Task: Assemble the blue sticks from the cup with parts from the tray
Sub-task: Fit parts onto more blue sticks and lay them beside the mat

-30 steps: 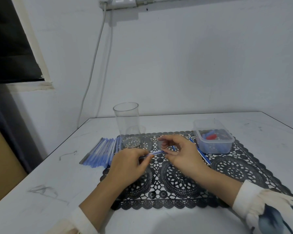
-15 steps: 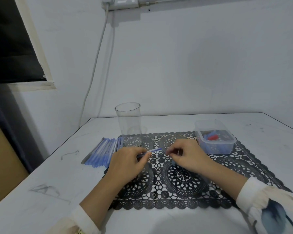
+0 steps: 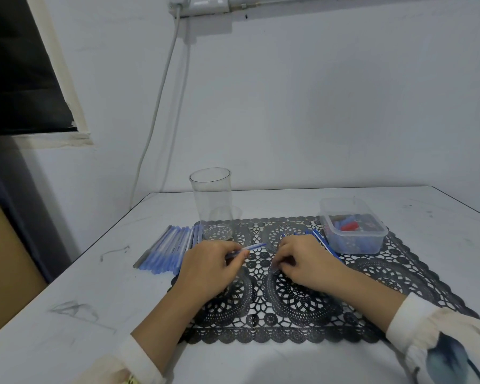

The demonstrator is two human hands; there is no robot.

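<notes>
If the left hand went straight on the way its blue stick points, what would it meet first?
Most likely the right hand: its curled fingers lie just beyond the tip of the thin blue stick that the left hand pinches. Depth is unclear, so the tip might pass just above them.

the right hand [image 3: 306, 263] hides whatever lies under its curled fingers.
</notes>
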